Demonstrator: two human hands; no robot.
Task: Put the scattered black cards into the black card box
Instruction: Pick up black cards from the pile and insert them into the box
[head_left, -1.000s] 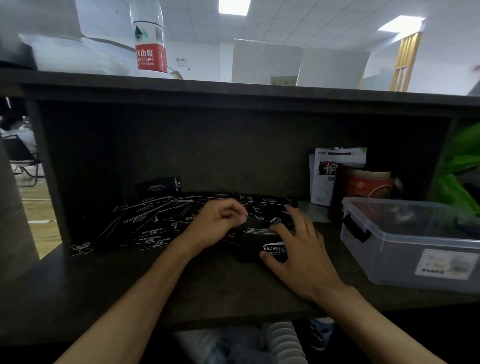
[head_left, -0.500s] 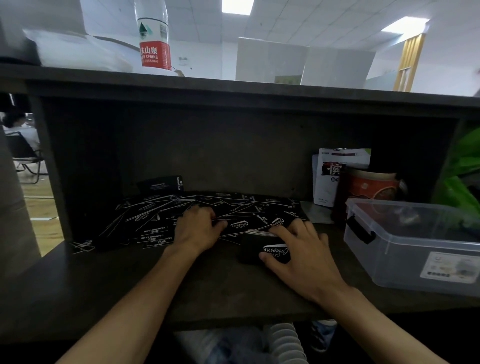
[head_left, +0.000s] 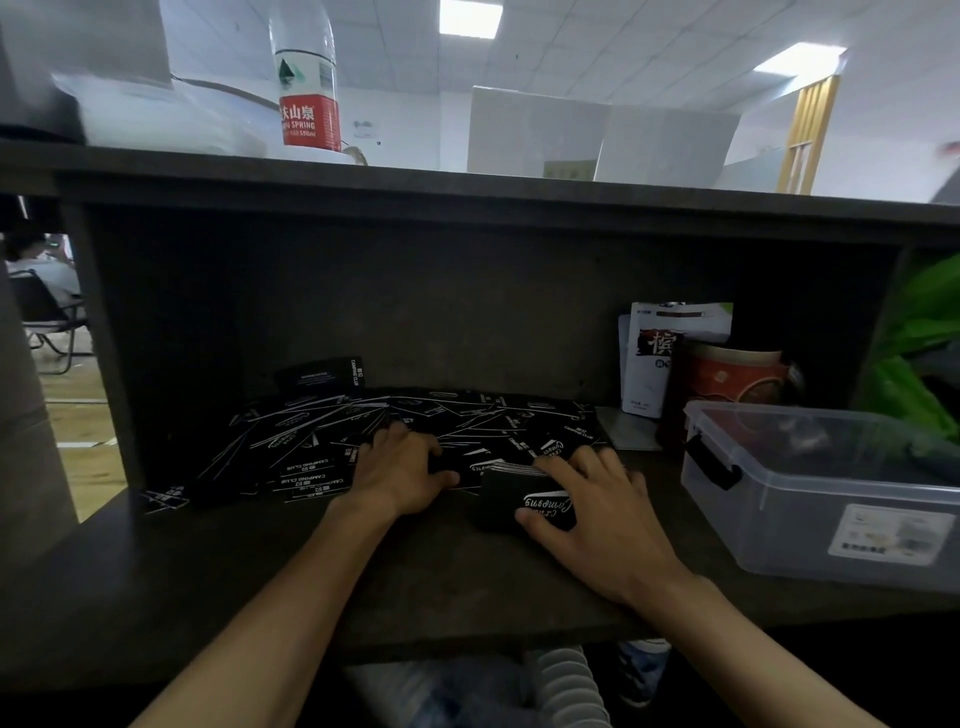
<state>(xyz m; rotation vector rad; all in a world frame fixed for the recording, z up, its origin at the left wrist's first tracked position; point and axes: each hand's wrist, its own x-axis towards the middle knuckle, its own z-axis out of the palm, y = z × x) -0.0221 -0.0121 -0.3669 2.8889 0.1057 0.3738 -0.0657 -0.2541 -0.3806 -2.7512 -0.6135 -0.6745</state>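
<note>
Left hand (head_left: 402, 475) had dropped from just above the box a second ago back onto the cards (head_left: 322, 441), and over the last half second it slid a little right and nearer. Fingers were curled down over the pile's near edge; a card seemed caught under the thumb, but I couldn't tell if it was actually pinched. Read: one drop-off finished, next pick starting. Right hand (head_left: 597, 506) hadn't moved, thumb on the box (head_left: 524, 501) front face, fingers draped over its far edge, steadying it.

Box sat on the shelf (head_left: 415, 587) at the pile's near right edge, mouth up, white card edges showing inside, so partly filled. White script logo faced the camera upside down.

Cards were black with thin white borders and white lettering, fanned and overlapping across the shelf's back, most of them still out. One black card-like piece (head_left: 324, 375) leaned upright against the back wall.
</note>
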